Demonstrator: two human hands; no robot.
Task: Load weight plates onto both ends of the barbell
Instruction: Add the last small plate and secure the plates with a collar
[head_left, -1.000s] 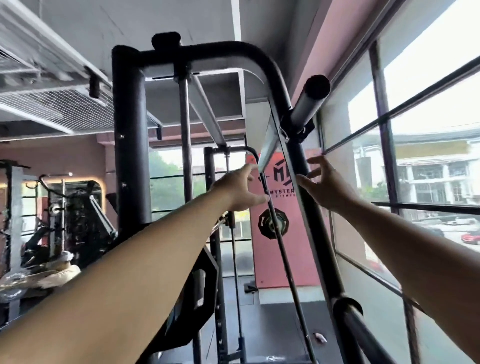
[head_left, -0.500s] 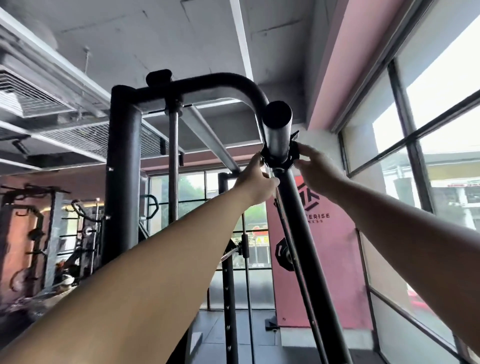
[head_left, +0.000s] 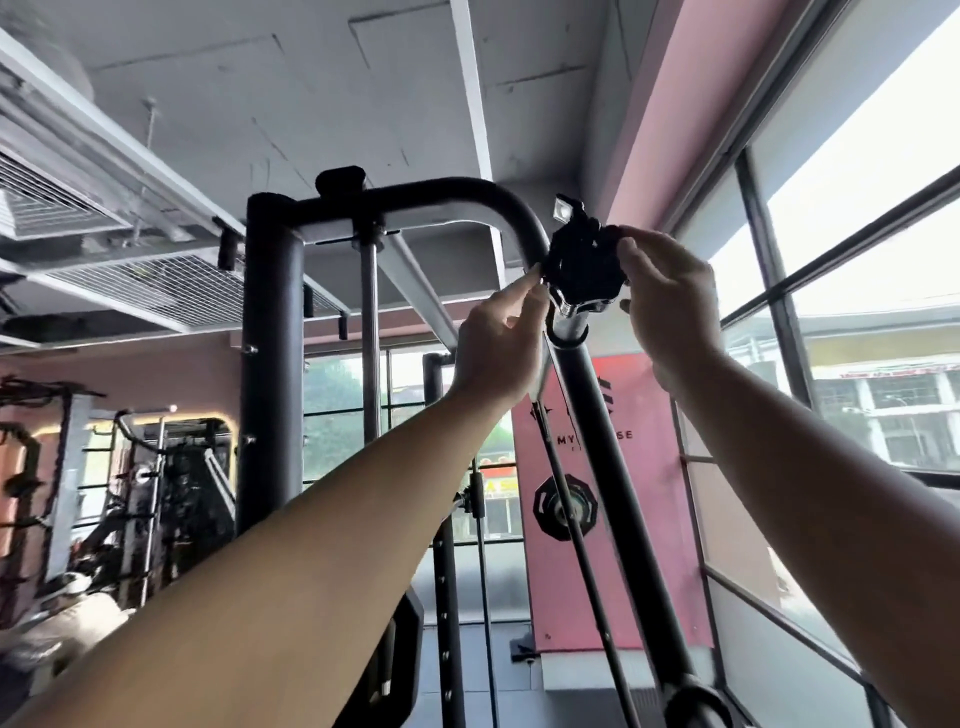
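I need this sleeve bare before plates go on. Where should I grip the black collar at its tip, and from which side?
Grip the black collar by its round body, coming from both flanks, where the right hand and left hand pinch it. The ring wraps the sleeve tip, so side holds can draw it off the end; its lever juts upward, likely a poorer hold.

Both forearms are seen bare to the frame's edge; the left hand (head_left: 498, 345) and the right hand (head_left: 670, 312) are bare too.
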